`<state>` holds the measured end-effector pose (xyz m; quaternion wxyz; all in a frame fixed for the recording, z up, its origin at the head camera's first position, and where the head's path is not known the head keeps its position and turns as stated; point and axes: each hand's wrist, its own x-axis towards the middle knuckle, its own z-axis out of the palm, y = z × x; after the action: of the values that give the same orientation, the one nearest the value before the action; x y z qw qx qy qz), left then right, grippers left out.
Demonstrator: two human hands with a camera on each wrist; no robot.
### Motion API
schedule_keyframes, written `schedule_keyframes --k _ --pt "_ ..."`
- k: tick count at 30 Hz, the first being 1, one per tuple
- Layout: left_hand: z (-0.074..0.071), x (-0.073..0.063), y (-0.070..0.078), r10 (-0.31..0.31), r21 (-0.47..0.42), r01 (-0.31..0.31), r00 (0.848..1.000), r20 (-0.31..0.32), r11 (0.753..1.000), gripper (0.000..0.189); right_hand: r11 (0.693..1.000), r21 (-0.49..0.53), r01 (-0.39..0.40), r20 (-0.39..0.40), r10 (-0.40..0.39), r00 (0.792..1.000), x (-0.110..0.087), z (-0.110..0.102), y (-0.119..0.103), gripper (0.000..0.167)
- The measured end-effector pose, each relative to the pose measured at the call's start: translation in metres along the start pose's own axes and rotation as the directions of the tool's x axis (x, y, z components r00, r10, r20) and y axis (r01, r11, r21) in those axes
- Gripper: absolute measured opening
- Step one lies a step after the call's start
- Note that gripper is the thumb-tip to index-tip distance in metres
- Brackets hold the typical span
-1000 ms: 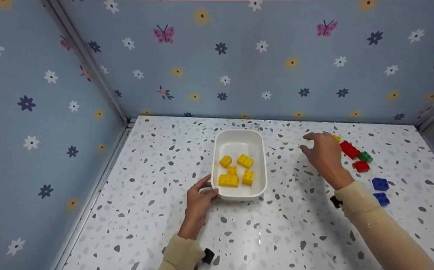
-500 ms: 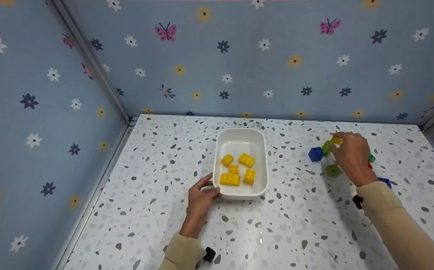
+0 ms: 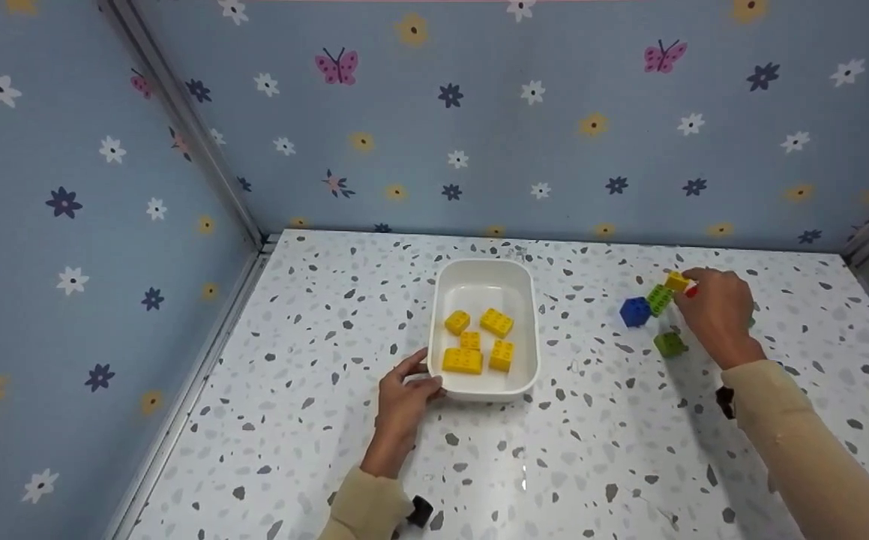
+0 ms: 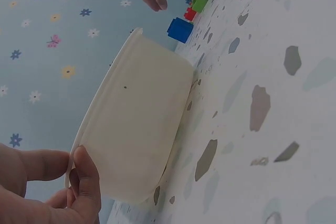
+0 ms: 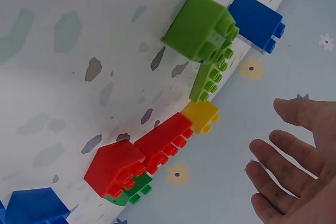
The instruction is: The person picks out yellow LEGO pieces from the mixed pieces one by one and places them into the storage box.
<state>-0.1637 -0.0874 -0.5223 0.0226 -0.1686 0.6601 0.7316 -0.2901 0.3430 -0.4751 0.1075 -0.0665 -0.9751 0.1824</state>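
In the head view, my left hand [image 3: 402, 397] pinches the rim of a white plastic tub [image 3: 440, 300] at its near left corner. The left wrist view shows thumb and fingers on the rim of the tub [image 4: 139, 108]. Several yellow toy bricks [image 3: 462, 361] lie inside. My right hand [image 3: 720, 311] is over the loose bricks on the right, close to a yellow brick [image 3: 676, 282]. In the right wrist view, the right hand [image 5: 296, 166] has spread, relaxed fingers, apart from the yellow brick [image 5: 199, 116], which sits at the end of a red brick [image 5: 164, 141].
Beside the right hand lie a blue brick [image 3: 635, 312], a light green brick [image 3: 659, 299] and another green brick [image 3: 670, 344]. The right wrist view also shows a second red brick [image 5: 115, 167] and a dark green one [image 5: 131, 191]. A flowered wall [image 3: 569, 150] borders the speckled table [image 3: 329, 300].
My right hand has moved right, from beside the brick group to over it, uncovering the blue and light green bricks. The left hand and tub stay in place.
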Motion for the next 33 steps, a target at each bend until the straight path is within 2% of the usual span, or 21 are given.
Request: schedule_keyframes --k 6,13,19,25,33 --pt "0.000 -0.002 0.001 0.012 -0.020 -0.012 1.000 0.014 1.000 0.059 0.999 -0.003 0.034 -0.021 -0.034 0.999 0.003 0.004 0.008 0.037" --pt "0.001 -0.001 0.001 -0.003 -0.001 0.003 1.000 -0.004 1.000 0.059 0.999 -0.034 0.027 -0.003 -0.027 1.000 0.010 0.009 0.012 0.040" --pt "0.001 -0.001 0.001 -0.013 0.001 0.013 1.000 -0.018 1.000 0.058 0.995 -0.055 0.087 -0.043 -0.089 0.995 0.016 0.012 0.014 0.039" --pt "0.001 -0.002 0.002 -0.023 -0.003 0.023 1.000 -0.018 1.000 0.058 0.995 -0.087 0.054 -0.029 -0.057 0.998 0.022 0.015 0.011 0.041" --pt "0.000 -0.002 0.001 0.010 -0.017 -0.010 1.000 0.009 1.000 0.058 0.988 -0.116 0.099 -0.036 -0.104 0.994 0.028 0.016 0.015 0.042"
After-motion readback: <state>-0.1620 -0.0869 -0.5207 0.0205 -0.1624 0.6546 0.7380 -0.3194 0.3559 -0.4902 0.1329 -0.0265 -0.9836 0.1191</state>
